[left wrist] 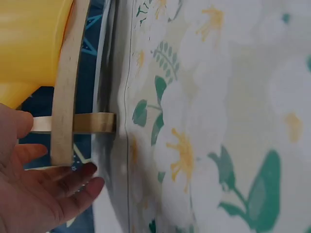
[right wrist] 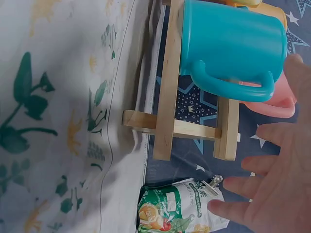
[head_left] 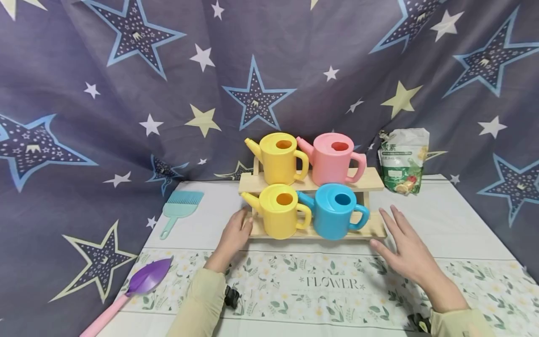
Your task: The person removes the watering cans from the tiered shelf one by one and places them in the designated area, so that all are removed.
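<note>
A two-tier wooden stand [head_left: 366, 183] bears toy watering cans. On its upper board are a yellow watering can [head_left: 278, 164] and a pink watering can [head_left: 330, 164]. The lower board carries another yellow watering can [head_left: 278, 217] and a blue watering can [head_left: 334, 217]. My left hand [head_left: 233, 234] is at the stand's left end; in the left wrist view its loosely extended fingers [left wrist: 73, 204] lie around the lower board's end. Off the right end, my right hand [head_left: 406, 250] is spread, its straight fingers [right wrist: 262, 165] apart from the stand and holding nothing.
A green and white pouch [head_left: 402, 161] with a metal clip [right wrist: 212, 184] stands behind the stand's right end. At left lie a teal dustpan-like tool [head_left: 178, 208] and a purple shovel [head_left: 147, 278] with a pink handle. Star-patterned cloth [head_left: 168, 117] hangs behind the table [head_left: 463, 220].
</note>
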A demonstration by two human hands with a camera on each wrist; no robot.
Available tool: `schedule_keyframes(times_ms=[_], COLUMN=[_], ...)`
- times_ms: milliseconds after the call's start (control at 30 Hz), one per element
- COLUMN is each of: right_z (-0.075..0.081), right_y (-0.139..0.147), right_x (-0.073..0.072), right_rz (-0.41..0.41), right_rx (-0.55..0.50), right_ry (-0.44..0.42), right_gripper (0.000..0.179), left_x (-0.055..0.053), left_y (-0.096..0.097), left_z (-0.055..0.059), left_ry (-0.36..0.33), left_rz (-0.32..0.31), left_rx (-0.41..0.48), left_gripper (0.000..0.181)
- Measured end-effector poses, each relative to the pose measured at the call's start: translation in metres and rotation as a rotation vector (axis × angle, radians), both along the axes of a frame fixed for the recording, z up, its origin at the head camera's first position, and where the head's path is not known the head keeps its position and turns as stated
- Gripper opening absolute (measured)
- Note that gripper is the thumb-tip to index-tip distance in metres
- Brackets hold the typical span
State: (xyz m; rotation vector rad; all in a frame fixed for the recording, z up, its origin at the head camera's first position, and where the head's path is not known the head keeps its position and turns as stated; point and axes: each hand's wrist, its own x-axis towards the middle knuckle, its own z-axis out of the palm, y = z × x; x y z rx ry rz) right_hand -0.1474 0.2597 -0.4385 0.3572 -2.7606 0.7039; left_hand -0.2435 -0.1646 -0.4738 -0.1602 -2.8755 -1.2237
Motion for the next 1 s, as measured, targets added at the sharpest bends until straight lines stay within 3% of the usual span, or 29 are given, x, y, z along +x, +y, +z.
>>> schedule_keyframes(times_ms=[233,467,667,1000], right_z=[0.005,0.013,0.024,0.049], right_y=[-0.001,-0.003,-0.006,-0.012], right_x=[-0.003,-0.008,-0.019,-0.040], right_rz=[-0.005,0.003,0.063,0.091], right_rx=[-0.061,-0.170,-0.234,-0.355], right_ry=[0.009,0.017,0.085,0.096], right_gripper=[0.076,0.068,0.065,0.057], left_x=[-0.013,-0.018,-0.023,-0.029], left_y=[0.008,0.013,0.014,0.013], left_z=[-0.007,-0.011,-0.016,-0.018], left_ry=[-0.005,0.008,0.014,-0.027], left_rz=[0.010,0.029,0.047,0.060], left_rx=[0.042,0.001,-0.030,0.057], left_gripper=[0.054,0.053,0.051,0.048])
